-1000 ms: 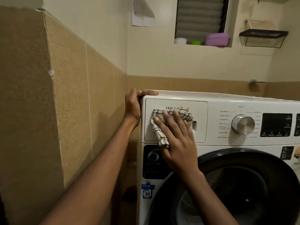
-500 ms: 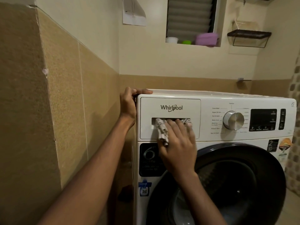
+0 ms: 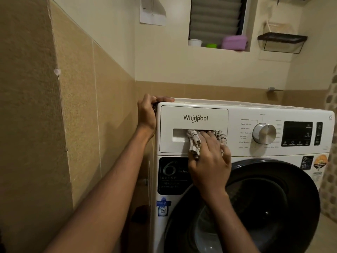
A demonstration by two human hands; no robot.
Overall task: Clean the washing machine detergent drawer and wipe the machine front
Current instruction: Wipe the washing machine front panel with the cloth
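Observation:
A white front-loading washing machine [image 3: 240, 107] stands against the tiled wall. Its detergent drawer [image 3: 169, 121] at the top left is closed and carries the brand name. My right hand [image 3: 209, 161] holds a white cloth with dark check lines [image 3: 194, 141] and pushes it into the right part of the drawer's handle recess [image 3: 179, 133]. One end of the cloth hangs down over the drawer's lower edge. My left hand [image 3: 146, 114] grips the machine's top left corner, thumb lying on the lid.
Right of the drawer are a silver dial [image 3: 264, 133] and a dark display [image 3: 297, 133]. The round dark door [image 3: 264, 207] fills the lower front. A beige tiled wall [image 3: 82, 106] stands close on the left. A window ledge holds a purple item [image 3: 234, 42]; a black wall shelf [image 3: 281, 39] hangs at right.
My right hand slid the cloth down from the brand name into the handle recess and a little to the right. My left hand has stayed on the corner.

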